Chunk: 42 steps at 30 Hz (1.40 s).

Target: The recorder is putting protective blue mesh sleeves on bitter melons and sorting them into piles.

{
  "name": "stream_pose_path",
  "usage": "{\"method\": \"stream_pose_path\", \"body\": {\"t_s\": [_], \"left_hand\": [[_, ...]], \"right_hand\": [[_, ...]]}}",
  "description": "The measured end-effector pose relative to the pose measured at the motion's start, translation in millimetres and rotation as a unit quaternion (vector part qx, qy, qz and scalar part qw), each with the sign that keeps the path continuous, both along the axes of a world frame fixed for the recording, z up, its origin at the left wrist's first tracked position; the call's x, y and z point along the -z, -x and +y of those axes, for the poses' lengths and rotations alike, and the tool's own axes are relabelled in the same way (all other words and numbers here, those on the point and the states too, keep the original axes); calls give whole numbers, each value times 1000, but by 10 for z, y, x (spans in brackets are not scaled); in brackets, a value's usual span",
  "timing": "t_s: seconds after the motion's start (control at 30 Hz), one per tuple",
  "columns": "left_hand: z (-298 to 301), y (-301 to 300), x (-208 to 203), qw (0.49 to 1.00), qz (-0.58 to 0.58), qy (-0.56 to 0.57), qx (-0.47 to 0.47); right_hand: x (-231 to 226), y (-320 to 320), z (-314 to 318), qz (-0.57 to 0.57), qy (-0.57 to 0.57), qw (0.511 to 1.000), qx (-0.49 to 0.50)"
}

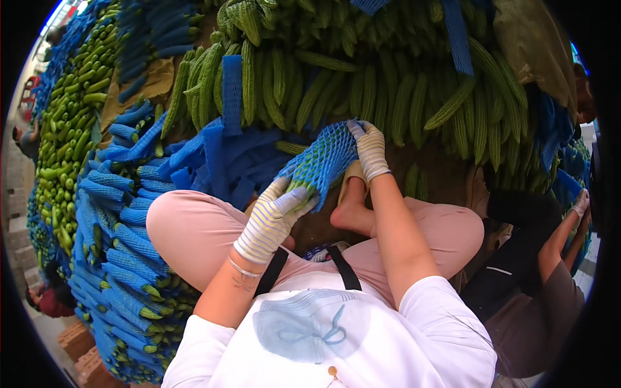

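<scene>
Both hands wear striped knit gloves and share 1 bitter gourd (309, 183), which is sheathed in a blue foam net sleeve (323, 155) and held tilted between them above the person's lap. The left hand (275, 216) is closed around the lower end, where green skin shows just past the sleeve's edge. The right hand (369, 147) pinches the upper rim of the sleeve with curled fingers. The gourd sits directly over the crossed legs in pink trousers (194, 229), with a bare foot (352, 210) just beneath the right wrist. Beyond the hands, a large pile of unwrapped green bitter gourds (388, 90) fills the upper view. Loose blue net sleeves (226, 155) lie heaped just past the left hand, between it and that pile. To the left of the left hand, a stack of gourds already sleeved in blue (123, 258) runs down toward the lower edge, green tips showing. Farther left, a bank of smaller green produce (68, 129) appears to be cucumbers, though the lens distortion makes this uncertain. To the right of the right hand, a second person in dark clothing (524, 284) reaches out a gloved hand (581, 204) toward more blue sleeves.
</scene>
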<state>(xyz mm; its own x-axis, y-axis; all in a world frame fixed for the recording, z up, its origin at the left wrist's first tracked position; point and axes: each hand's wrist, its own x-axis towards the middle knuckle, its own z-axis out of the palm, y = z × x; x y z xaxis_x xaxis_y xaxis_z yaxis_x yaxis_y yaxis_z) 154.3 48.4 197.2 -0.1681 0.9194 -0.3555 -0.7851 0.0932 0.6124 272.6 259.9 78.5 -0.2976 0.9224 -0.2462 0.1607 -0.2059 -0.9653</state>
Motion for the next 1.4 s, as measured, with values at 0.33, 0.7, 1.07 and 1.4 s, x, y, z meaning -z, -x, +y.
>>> {"method": "stream_pose_path", "body": {"t_s": [0.33,0.7,1.07,1.4], "left_hand": [[-436,-131,-41,828,547,-94,80],[-275,561,-469,770,602,-31,-211],[-659,396,-890,846,511,-98,-118],[-1175,735,-843,847,294,-63,-437]], "right_hand": [[-866,41,-1052,365,413,824,-132],[-1643,170,-1435,226,259,890,-298],[-1481,-98,-1380,250,318,855,-323],[-1804,155,-1488,205,282,853,-388]]}}
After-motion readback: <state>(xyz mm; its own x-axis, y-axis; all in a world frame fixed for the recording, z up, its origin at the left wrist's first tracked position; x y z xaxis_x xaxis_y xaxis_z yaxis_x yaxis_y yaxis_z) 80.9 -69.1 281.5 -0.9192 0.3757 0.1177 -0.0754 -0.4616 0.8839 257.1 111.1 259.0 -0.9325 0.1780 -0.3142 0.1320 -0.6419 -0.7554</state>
